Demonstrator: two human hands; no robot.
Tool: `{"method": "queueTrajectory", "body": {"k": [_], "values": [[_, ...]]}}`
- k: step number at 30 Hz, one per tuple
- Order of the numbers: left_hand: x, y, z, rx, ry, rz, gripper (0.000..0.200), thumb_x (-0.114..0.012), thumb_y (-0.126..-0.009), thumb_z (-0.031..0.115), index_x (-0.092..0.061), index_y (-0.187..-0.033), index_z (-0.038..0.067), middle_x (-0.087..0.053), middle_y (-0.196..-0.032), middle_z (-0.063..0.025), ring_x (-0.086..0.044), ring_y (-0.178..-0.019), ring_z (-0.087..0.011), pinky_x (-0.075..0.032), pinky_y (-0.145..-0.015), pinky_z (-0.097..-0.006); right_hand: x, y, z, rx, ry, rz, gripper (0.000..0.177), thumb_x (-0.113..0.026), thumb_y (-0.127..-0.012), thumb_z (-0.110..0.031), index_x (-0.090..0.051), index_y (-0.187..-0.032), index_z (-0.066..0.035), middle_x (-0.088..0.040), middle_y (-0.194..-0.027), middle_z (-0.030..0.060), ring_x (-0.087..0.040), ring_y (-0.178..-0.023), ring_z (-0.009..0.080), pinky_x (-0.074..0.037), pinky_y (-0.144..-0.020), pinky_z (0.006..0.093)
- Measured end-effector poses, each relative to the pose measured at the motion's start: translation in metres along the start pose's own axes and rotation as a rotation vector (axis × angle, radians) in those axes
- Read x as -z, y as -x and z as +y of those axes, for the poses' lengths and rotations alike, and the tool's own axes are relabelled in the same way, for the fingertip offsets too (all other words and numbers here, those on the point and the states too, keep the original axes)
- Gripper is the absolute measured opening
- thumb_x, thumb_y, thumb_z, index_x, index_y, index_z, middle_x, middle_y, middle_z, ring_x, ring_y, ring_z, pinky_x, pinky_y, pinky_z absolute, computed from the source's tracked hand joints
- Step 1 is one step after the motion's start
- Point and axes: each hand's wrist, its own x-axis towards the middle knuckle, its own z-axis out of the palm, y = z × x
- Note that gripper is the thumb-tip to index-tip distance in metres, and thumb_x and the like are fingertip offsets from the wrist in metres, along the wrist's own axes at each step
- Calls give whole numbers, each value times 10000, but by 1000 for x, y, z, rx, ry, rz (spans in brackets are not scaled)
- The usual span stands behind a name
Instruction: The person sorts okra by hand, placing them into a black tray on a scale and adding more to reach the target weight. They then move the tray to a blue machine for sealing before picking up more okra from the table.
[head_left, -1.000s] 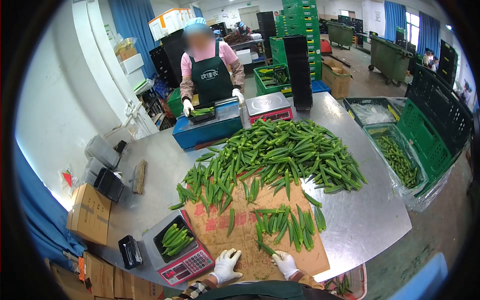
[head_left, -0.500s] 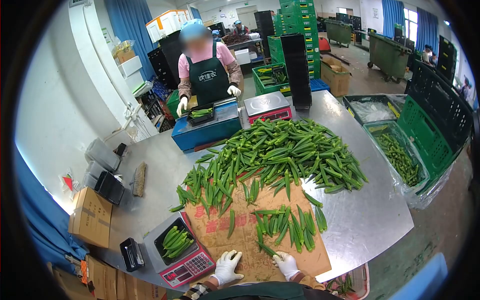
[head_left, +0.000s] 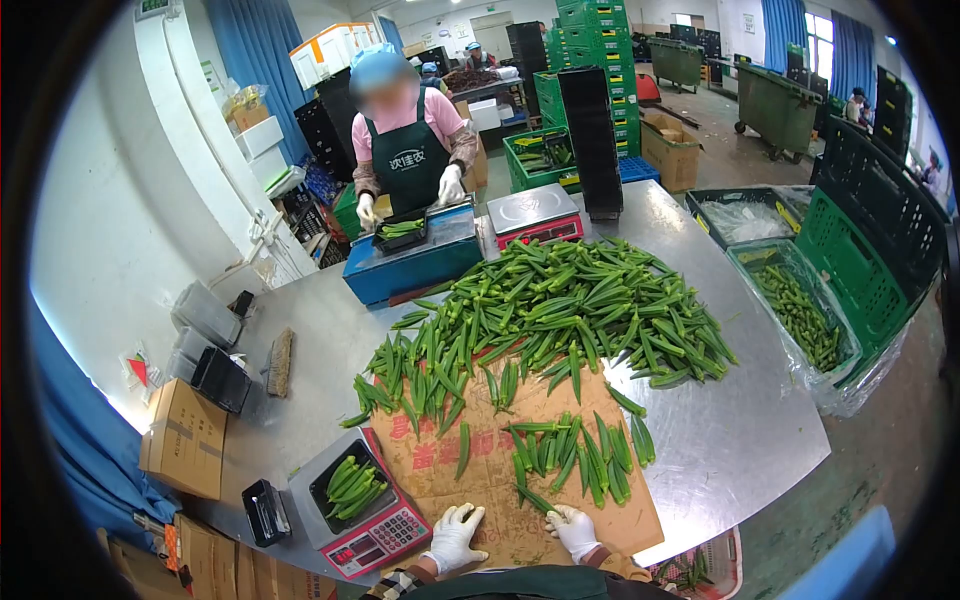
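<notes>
In the head view, the left hand lies spread and empty over the near edge of the cardboard sheet, as if for steadiness. Near the sheet's near right corner, the right hand's fingertips meet the stem end of a single okra pod; whether they pinch it or only touch it, I cannot tell. That pod points away from the hand, just beside the loose pods along the sheet's right edge. The main heap covers the sheet's far edge and runs onto the metal table, probably put there for easy reach. A black tray of pods sits on the scale by the sheet's left edge, presumably so its weight registers. The touched pod is slender, green and tapered, lying at a slant; those in the tray lie roughly side by side, and the heaped ones point many ways.
</notes>
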Motion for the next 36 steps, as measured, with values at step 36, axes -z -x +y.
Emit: {"method": "queueTrajectory", "body": {"k": [36], "values": [[-10, 1, -4, -33, 6, 45, 1056, -838, -655, 435, -337, -1545, 166, -371, -1537, -185, -326, -1409, -458, -331, -1137, -549, 4, -13, 9, -71, -199, 26, 234, -667, -964, -123, -660, -1161, 2, -724, -936, 67, -687, -714, 125, -532, -568, 256]]}}
